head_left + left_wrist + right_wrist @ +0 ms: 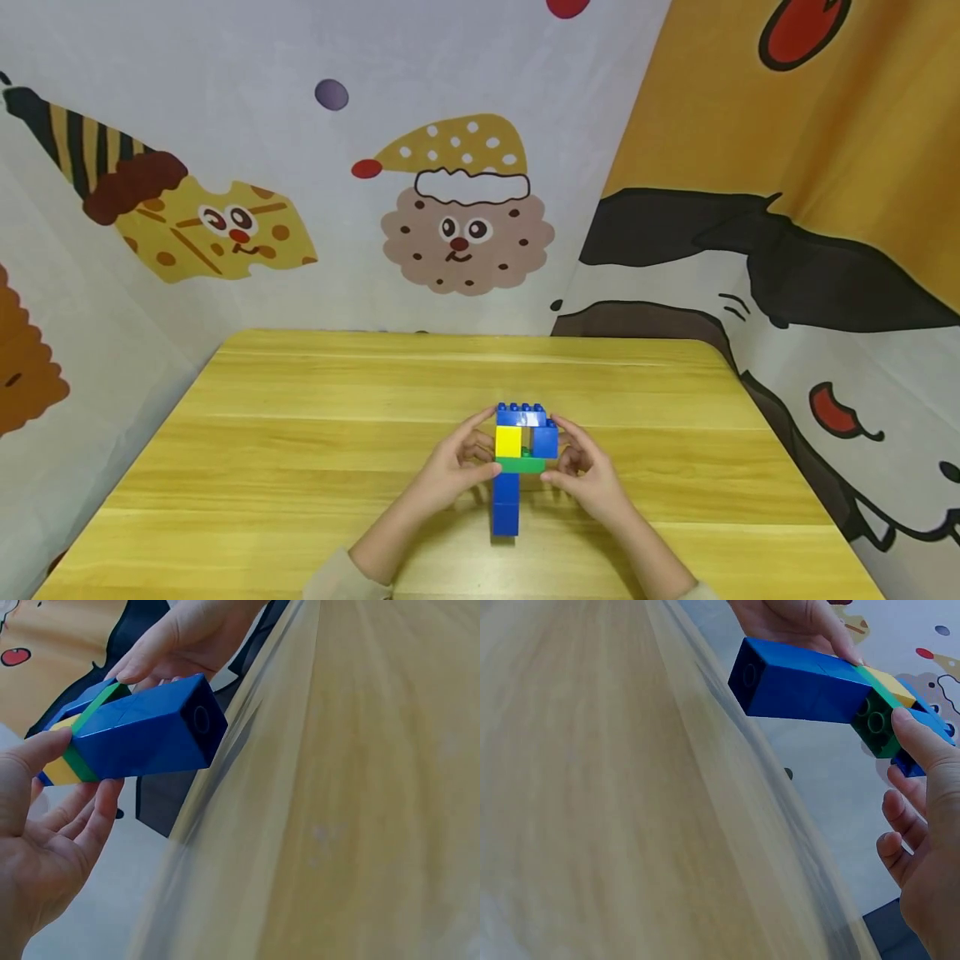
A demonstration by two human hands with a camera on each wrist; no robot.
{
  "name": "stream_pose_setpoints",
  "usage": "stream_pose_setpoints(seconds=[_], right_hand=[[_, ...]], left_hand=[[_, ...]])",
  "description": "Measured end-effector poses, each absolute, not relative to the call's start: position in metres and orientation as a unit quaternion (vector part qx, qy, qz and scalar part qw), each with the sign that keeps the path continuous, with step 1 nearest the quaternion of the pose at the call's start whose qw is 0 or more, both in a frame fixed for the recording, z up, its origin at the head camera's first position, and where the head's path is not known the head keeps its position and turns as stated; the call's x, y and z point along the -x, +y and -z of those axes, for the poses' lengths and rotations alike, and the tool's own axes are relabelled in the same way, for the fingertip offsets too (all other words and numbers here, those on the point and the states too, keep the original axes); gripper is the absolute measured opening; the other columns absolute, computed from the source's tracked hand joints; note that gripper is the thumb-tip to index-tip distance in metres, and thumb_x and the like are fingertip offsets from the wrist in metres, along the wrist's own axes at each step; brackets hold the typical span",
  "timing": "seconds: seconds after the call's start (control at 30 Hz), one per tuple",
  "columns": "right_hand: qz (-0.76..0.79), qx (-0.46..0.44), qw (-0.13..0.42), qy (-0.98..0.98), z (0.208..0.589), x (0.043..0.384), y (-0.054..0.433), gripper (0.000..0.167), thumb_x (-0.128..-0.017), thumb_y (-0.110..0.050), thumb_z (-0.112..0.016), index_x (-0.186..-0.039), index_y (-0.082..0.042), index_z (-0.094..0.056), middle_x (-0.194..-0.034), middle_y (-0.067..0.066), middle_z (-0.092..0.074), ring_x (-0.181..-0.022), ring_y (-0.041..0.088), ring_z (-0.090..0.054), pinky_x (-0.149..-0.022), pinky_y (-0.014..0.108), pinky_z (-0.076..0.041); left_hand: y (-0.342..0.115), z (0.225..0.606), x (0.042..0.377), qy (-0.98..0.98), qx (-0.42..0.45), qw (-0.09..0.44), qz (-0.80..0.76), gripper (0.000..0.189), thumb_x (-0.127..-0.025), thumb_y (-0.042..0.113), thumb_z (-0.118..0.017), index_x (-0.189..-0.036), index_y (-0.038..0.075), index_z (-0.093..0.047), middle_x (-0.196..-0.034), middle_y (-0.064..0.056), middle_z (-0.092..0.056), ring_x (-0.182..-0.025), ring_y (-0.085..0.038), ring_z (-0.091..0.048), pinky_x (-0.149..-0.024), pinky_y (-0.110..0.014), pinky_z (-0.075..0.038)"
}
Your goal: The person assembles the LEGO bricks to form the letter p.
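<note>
A stack of toy building bricks [507, 504] stands upright between the two hands. Its stem is a column of blue bricks [150, 727]; above that lie a green brick [520, 465], a yellow brick [507, 442] and a blue brick [545, 442] side by side with a gap between, and a studded blue brick [521, 415] on top. From the left side, the left hand [447, 469] grips the stack, thumb on the green brick and forefinger up at the top brick. The right hand [592, 479] pinches the right side, its thumb [919, 739] against the green brick's end. Hollow undersides show in both wrist views.
Below the stack spreads a wood-grain table [300, 467]. Behind and beside it hangs a cloth [300, 50] printed with cartoon figures.
</note>
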State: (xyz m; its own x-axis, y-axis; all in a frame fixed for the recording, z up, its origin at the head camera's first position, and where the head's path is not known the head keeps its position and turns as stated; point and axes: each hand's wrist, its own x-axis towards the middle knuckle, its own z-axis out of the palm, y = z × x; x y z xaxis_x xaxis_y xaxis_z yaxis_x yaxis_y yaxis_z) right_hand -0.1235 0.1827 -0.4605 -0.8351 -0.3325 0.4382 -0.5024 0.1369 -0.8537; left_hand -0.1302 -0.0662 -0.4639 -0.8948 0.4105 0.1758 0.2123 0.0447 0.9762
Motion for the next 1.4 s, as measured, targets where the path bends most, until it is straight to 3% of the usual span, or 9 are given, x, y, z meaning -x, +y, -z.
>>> stream_pose_setpoints(seconds=[0.2,0.5,0.9,1.03,1.13,1.4], right_hand=[[-0.587,-0.261,0.075,-0.763,0.461,0.123,0.183,0.070,-0.076,0.008,-0.075,-0.137,0.009,-0.041,-0.094,0.022,-0.060,-0.062,0.015,-0.050,-0.052,0.022,-0.043],[-0.569,-0.215,0.061,-0.792,0.460,0.122,0.181,0.068,-0.078,0.000,-0.076,-0.138,0.004,-0.045,-0.111,0.019,-0.057,-0.064,0.016,-0.051,-0.054,0.023,-0.045],[-0.572,-0.161,0.026,-0.804,0.471,0.126,0.182,0.065,-0.079,-0.001,-0.076,-0.138,0.001,-0.048,-0.108,0.016,-0.059,-0.066,0.016,-0.052,-0.054,0.022,-0.047],[-0.570,-0.154,0.028,-0.806,0.489,0.134,0.187,0.065,-0.078,-0.001,-0.077,-0.137,-0.001,-0.050,-0.106,0.015,-0.060,-0.065,0.015,-0.051,-0.052,0.023,-0.046],[-0.569,-0.153,0.033,-0.807,0.497,0.138,0.189,0.064,-0.077,-0.004,-0.079,-0.136,-0.004,-0.052,-0.104,0.011,-0.062,-0.063,0.013,-0.051,-0.051,0.022,-0.045],[-0.554,-0.156,0.028,-0.817,0.501,0.140,0.190,0.067,-0.076,-0.014,-0.081,-0.135,-0.007,-0.053,-0.101,0.006,-0.063,-0.066,0.013,-0.053,-0.055,0.023,-0.047]], left_hand=[[-0.065,0.472,0.132,0.718,-0.221,0.078,-0.656,0.071,-0.089,0.014,-0.069,-0.150,0.021,-0.033,-0.109,-0.008,-0.063,-0.096,-0.023,-0.060,-0.081,-0.031,-0.052],[-0.063,0.486,0.133,0.721,-0.198,0.067,-0.661,0.064,-0.091,0.016,-0.067,-0.147,0.017,-0.038,-0.108,-0.006,-0.064,-0.096,-0.024,-0.058,-0.077,-0.026,-0.050],[-0.061,0.497,0.134,0.748,-0.207,0.048,-0.628,0.061,-0.091,0.018,-0.068,-0.145,0.012,-0.042,-0.108,-0.004,-0.066,-0.093,-0.021,-0.060,-0.070,-0.025,-0.049],[-0.061,0.500,0.135,0.761,-0.225,0.046,-0.607,0.067,-0.089,0.021,-0.070,-0.147,0.012,-0.038,-0.111,-0.002,-0.065,-0.102,-0.021,-0.059,-0.086,-0.034,-0.049],[-0.062,0.502,0.136,0.764,-0.241,0.042,-0.597,0.070,-0.088,0.022,-0.071,-0.148,0.011,-0.036,-0.113,-0.002,-0.064,-0.109,-0.021,-0.056,-0.101,-0.041,-0.039],[-0.063,0.504,0.137,0.776,-0.248,0.026,-0.580,0.069,-0.087,0.025,-0.072,-0.146,0.007,-0.039,-0.115,-0.003,-0.062,-0.120,-0.028,-0.045,-0.104,-0.054,-0.028]])
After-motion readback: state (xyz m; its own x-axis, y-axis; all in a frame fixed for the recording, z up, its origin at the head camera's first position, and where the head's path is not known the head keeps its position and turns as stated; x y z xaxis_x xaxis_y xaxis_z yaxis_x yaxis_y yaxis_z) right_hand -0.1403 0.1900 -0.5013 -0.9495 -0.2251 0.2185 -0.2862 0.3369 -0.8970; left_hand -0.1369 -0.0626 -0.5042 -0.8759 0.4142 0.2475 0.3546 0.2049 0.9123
